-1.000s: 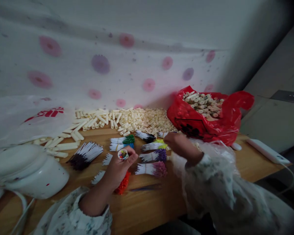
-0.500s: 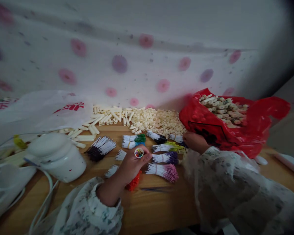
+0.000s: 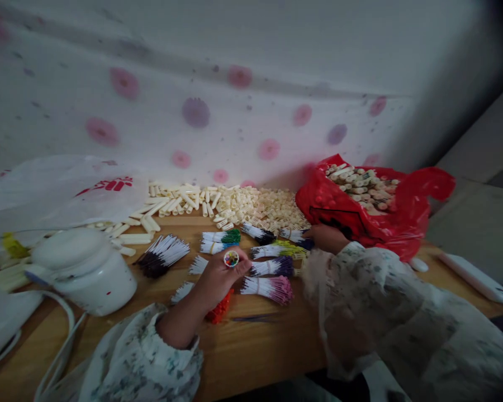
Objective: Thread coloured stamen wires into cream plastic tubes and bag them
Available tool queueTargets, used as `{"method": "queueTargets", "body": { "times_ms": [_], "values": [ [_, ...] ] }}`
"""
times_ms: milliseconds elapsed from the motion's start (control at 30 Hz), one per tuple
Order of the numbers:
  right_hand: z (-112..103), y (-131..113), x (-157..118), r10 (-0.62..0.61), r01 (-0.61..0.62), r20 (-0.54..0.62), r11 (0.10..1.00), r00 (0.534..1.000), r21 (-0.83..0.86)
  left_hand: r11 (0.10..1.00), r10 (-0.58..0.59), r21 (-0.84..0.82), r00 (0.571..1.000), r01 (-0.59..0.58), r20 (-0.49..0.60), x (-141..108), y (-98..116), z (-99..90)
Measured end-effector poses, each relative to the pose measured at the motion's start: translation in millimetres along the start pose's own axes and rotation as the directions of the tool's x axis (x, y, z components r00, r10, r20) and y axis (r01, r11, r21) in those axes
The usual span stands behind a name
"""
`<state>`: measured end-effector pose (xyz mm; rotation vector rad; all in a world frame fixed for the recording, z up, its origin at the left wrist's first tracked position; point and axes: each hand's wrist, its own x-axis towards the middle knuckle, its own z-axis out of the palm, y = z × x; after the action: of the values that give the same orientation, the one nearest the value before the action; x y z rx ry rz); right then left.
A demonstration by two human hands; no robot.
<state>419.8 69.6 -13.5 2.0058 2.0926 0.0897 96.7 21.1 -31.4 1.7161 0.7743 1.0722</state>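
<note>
My left hand [image 3: 220, 273] is closed around a pale round tube [image 3: 231, 258], its open end facing me and packed with thin sticks tipped in several colours. My right hand [image 3: 329, 239] reaches to a bundle of white sticks with dark blue tips [image 3: 292, 234]; its fingers are curled at the tips and partly hidden. Between the hands lie banded bundles of white sticks with yellow tips [image 3: 272, 249], purple tips [image 3: 272, 267] and pink tips [image 3: 268, 288]. Green-tipped sticks [image 3: 220, 237] are behind my left hand, and red tips [image 3: 220, 307] show below it.
Cream tubes and caps [image 3: 260, 206] are heaped along the curtained wall. A red plastic bag [image 3: 352, 223] full of filled tubes stands at the right. Loose black-tipped sticks [image 3: 161, 255], a white enamel pot [image 3: 86, 273] and a white plastic bag [image 3: 67, 190] are at the left.
The whole view has swung slightly right, so everything sits further left in the picture. Both hands keep nearly the same places over the table.
</note>
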Motion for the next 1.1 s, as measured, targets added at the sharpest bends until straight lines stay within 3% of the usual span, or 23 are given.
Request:
{"method": "queueTargets", "body": {
  "times_ms": [167,267,300,367,433,467,567,633,800,1000,1100],
  "values": [
    [-22.2,7.9,-24.4,-0.045,0.048,-0.121,0.999,0.992,0.022,0.998,0.008,0.065,0.999,-0.006,-0.031,1.7,0.0,-0.4],
    [-39.4,-9.4,-55.8,-0.132,0.153,-0.229,0.985,0.965,0.077,0.996,0.002,0.088,0.996,0.005,-0.085,1.4,1.7,1.5],
    [-43.9,-20.4,-67.1,-0.194,0.231,-0.272,0.966,0.943,0.113,0.996,0.002,0.092,0.996,0.007,-0.090,0.9,3.0,2.7],
    [-49.3,-47.5,-87.2,-0.376,0.510,-0.420,0.815,0.826,0.274,0.995,-0.010,0.094,0.999,0.014,-0.045,-0.5,6.3,5.9],
    [-49.6,-75.9,-100.6,-0.452,0.653,-0.505,0.671,0.735,0.350,0.994,-0.044,0.108,0.995,0.034,0.087,-2.3,9.3,10.0],
    [-48.0,-88.6,-104.3,-0.452,0.677,-0.528,0.629,0.719,0.382,0.992,-0.060,0.120,0.984,0.039,0.170,-3.1,10.2,12.1],
    [-37.4,-115.8,-105.8,-0.337,0.653,-0.580,0.561,0.742,0.509,0.989,-0.086,0.138,0.957,0.049,0.277,-5.3,10.4,16.9],
    [-27.9,-124.7,-102.6,-0.207,0.620,-0.616,0.517,0.760,0.591,0.991,-0.084,0.117,0.968,0.058,0.237,-6.1,9.3,18.0],
    [-10.4,-129.9,-100.9,0.095,0.574,-0.649,0.385,0.755,0.723,0.996,-0.081,0.042,0.990,0.077,0.118,-7.2,8.2,16.1],
    [-6.7,-137.9,-108.1,0.229,0.547,-0.612,0.292,0.757,0.785,0.995,-0.099,-0.019,0.993,0.101,0.071,-8.7,9.1,16.8],
    [-6.8,-146.1,-107.1,0.324,0.518,-0.526,0.119,0.786,0.847,0.996,-0.091,-0.012,0.995,0.091,0.038,-8.6,9.6,16.5]
  ]
}}
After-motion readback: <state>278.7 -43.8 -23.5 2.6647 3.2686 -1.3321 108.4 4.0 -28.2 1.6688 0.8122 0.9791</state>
